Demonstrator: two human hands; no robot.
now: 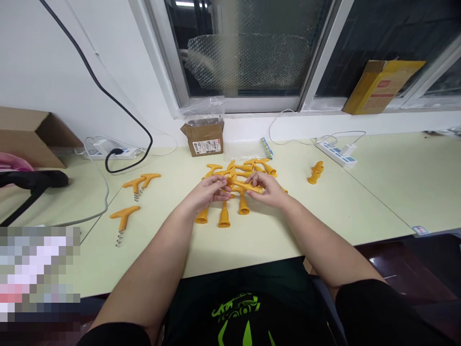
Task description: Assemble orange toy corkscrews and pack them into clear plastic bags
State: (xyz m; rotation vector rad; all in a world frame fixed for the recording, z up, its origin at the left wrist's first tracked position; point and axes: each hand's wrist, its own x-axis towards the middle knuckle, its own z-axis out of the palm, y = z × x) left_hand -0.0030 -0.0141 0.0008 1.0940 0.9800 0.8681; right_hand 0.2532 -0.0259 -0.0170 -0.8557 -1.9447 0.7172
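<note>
Left hand (212, 191) and right hand (266, 189) are partly curled, and one yellow piece (244, 185) is pinched between them: its handle end is gripped by the left thumb and fingertips, its other end by the right fingers. It is held above a cluster of yellow T-handled pieces (224, 216) on the pale table (353, 202). Parts of the cluster are covered by the hands and by overlapping pieces, so its count cannot be told. Whether a metal spiral is contained in the held piece cannot be made out. At the left edge, a cardboard box (25, 127) and a pink object (14, 162) are cut off; below them, a patch is obscured by pixelation.
</note>
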